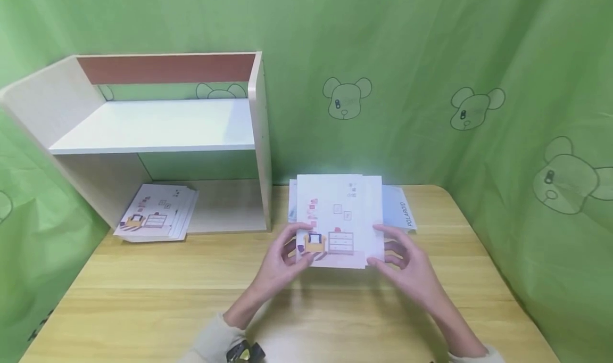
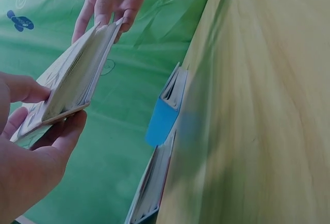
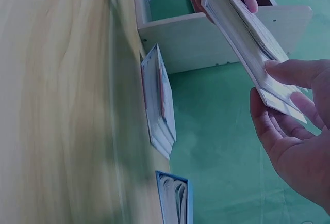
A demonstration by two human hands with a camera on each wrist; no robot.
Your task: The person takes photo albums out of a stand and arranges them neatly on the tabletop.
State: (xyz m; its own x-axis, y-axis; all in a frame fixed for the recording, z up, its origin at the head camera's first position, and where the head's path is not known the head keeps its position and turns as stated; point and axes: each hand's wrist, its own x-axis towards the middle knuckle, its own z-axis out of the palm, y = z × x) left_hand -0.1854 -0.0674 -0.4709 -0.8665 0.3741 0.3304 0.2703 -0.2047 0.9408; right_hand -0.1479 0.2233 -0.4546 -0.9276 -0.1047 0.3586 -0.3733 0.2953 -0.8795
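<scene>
Between both hands are small white photo albums (image 1: 342, 203), held up above the table; the front cover shows a yellow armchair and a chest of drawers. Another white cover sticks out behind it on the right. My left hand (image 1: 282, 256) pinches the left edge, thumb in front. The right hand (image 1: 407, 262) grips the right edge in the same way. Page edges of the held albums (image 2: 85, 72) show in the left wrist view. Behind them on the table is a pale blue album (image 1: 399, 206) marked POLAROID, partly hidden. Another album (image 3: 159, 102) stands beside it.
A wooden shelf unit (image 1: 261, 139) stands at the back left. A pile of similar white albums (image 1: 153, 214) lies on its lower level. Green cloth (image 1: 407, 49) with bear drawings hangs behind the wooden table (image 1: 158, 299) and at its sides.
</scene>
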